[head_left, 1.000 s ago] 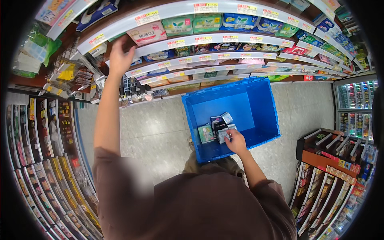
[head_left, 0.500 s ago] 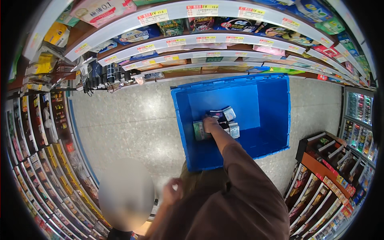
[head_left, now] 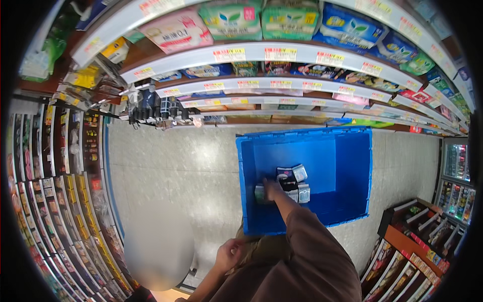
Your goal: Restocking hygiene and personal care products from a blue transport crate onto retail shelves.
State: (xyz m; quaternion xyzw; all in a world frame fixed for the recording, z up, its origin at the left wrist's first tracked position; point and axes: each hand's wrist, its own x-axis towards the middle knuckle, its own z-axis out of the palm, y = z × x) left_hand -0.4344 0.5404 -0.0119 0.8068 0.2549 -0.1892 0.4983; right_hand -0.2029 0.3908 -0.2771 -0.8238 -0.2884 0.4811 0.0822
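My right hand reaches down into a blue plastic crate on the floor. It lies over a group of small packets, between a green and white packet and a dark navy packet. Its fingertips are hidden, so its grip does not show. Beside the dark one sits a white and blue packet, with another pale packet just below. My left hand is held near my lap, its fingers loosely curled in, with nothing visible in them.
Beyond the crate runs a shelf unit stocked with soft packs. More shelves stand along the left, and a display rack and a glass-door fridge at the right. A blurred person is close by at lower left.
The view has tilted, so the crate and shelves appear lower. My right hand remains among the packets, and my left hand has drawn in closer to my lap, more curled.
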